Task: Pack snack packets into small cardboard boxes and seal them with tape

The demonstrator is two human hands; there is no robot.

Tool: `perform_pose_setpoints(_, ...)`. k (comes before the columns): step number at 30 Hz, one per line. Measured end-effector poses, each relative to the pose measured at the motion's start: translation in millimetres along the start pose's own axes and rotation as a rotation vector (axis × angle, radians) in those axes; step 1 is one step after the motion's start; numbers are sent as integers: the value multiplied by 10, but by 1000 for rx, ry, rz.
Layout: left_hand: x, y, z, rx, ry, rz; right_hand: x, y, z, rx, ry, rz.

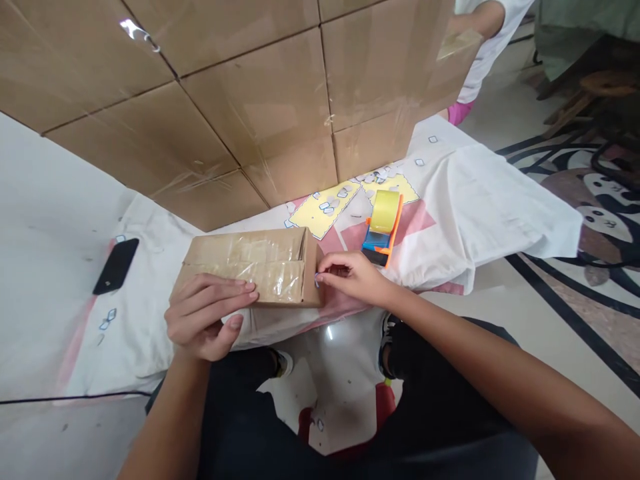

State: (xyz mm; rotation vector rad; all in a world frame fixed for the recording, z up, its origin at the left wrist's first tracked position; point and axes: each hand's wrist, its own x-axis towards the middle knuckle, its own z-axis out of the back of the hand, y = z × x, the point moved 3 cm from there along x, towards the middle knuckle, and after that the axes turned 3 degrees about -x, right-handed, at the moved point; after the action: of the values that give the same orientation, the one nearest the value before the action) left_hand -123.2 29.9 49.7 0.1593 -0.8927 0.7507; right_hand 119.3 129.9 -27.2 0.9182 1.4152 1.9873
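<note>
A small cardboard box (245, 250) with clear tape along its top lies on the cloth-covered table (435, 257). My left hand (207, 313) rests on the near left part of its top, fingers stretched out. At the box's right end, my right hand (353, 273) is closed in a pinch against the cardboard. A small bluish bit shows at its fingertips, too small to name. Just beyond that hand is an orange and blue tape dispenser (391, 233) with a yellowish roll of tape (384, 210).
Taped cardboard boxes (280, 93) are stacked like a wall along the back. A black phone (116, 267) lies on the cloth at left. Another person's arm (477, 20) and white sleeve show at upper right. A wooden stool (607, 83) stands beyond, near a panda-patterned rug (570, 183).
</note>
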Motion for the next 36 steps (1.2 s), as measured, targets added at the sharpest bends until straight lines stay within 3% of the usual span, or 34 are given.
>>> perform_pose_setpoints(4, 0, -4, 3, -9, 11, 4, 13, -49, -19, -20, -7, -6)
perform_pose_setpoints(9, -15, 28, 13, 7, 3, -42, 47, -34, 55, -130, -133, 161)
perform_pose_setpoints(15, -62, -211, -171, 332, -68, -104, 71, -17, -21, -89, 60, 120)
perform_pose_setpoints(18, -88, -462, -384, 497, -62, 14, 35, 41, -120, -218, 43, 128)
perform_pose_setpoints(24, -92, -708, -593, 504, -85, 267, -21, 86, -215, -236, 11, 147)
perform_pose_setpoints(33, -89, -695, -635, 428, -110, 337, 18, 59, -179, -203, -2, 176)
perform_pose_setpoints(36, -80, -704, -623, 440, -95, 348, 27, 70, -174, -229, 53, 170)
